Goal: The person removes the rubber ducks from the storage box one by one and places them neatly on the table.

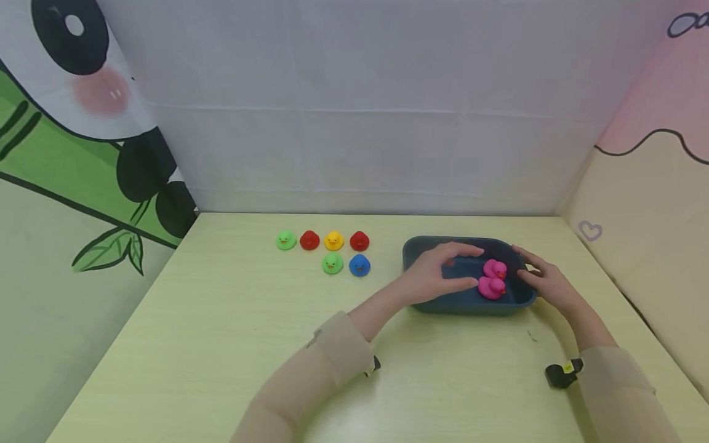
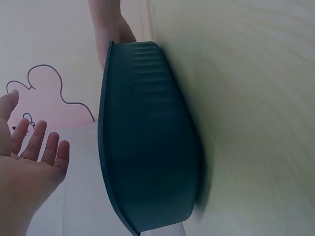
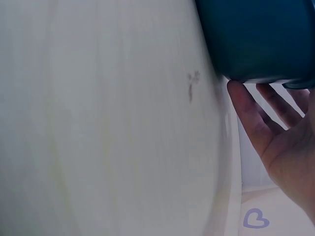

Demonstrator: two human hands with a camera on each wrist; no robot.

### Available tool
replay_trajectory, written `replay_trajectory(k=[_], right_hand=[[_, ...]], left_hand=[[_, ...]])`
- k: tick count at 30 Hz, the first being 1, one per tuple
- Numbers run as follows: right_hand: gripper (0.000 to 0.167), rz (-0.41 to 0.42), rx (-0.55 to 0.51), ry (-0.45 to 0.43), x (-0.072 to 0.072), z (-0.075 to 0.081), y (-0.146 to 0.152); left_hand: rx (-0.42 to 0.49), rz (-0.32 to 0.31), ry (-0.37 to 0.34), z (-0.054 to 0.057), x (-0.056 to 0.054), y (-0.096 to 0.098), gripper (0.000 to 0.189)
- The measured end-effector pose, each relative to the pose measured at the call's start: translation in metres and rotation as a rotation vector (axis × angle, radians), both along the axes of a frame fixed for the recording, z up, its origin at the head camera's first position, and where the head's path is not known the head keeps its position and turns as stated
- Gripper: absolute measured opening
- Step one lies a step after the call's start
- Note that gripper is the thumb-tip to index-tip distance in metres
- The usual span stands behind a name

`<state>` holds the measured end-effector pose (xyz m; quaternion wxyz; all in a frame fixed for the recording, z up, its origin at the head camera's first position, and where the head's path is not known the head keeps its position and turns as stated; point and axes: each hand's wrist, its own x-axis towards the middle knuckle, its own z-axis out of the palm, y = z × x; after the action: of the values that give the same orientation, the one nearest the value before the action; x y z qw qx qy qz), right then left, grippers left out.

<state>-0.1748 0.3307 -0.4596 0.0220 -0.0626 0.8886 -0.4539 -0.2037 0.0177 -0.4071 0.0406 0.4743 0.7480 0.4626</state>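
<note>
Two pink rubber ducks [image 1: 491, 287] sit side by side in the right half of a dark blue-green plastic tub [image 1: 465, 309]. Over the tub's left part is my left hand [image 1: 434, 271], thumb and fingers spread apart, with nothing held; its thumb tip appears close to the nearer pink duck. At the tub's right end, my right hand [image 1: 548, 284] holds the rim, one digit reaching over the edge. The right wrist view shows its fingertips against the outer end wall [image 3: 261, 39]. In the left wrist view, the tub's side hides the ducks.
Left of the tub, rubber ducks stand in two rows: a green [image 1: 286, 240], a red [image 1: 309, 240], a yellow [image 1: 334, 240] and another red [image 1: 359, 240] behind, a green [image 1: 332, 263] and a blue [image 1: 360, 265] in front. Printed cloth walls enclose the pale table [image 1: 221, 357].
</note>
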Motion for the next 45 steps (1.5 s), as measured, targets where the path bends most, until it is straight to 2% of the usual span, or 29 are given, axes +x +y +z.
replay_trajectory(k=[6, 15, 22, 29, 41, 45], right_hand=[[0.058, -0.001, -0.010, 0.000, 0.002, 0.001, 0.001], [0.058, -0.009, 0.008, 0.006, 0.001, 0.001, 0.002], [0.059, -0.006, 0.021, 0.006, -0.002, 0.000, 0.001], [0.059, -0.002, 0.030, 0.002, -0.002, 0.001, 0.001], [0.058, 0.004, 0.038, 0.012, 0.000, 0.002, -0.001], [0.057, 0.001, 0.041, 0.027, 0.001, 0.002, -0.002]], left_hand=[[-0.045, -0.042, 0.016, -0.007, -0.007, 0.014, 0.053], [-0.102, -0.026, 0.004, -0.019, -0.015, 0.033, 0.052], [-0.179, -0.009, 0.023, -0.025, -0.024, 0.044, 0.052], [-0.224, -0.013, -0.002, -0.038, -0.031, 0.057, 0.051], [-0.313, -0.058, 0.067, -0.046, -0.038, 0.082, 0.051], [-0.402, -0.061, 0.154, -0.048, -0.038, 0.085, 0.053]])
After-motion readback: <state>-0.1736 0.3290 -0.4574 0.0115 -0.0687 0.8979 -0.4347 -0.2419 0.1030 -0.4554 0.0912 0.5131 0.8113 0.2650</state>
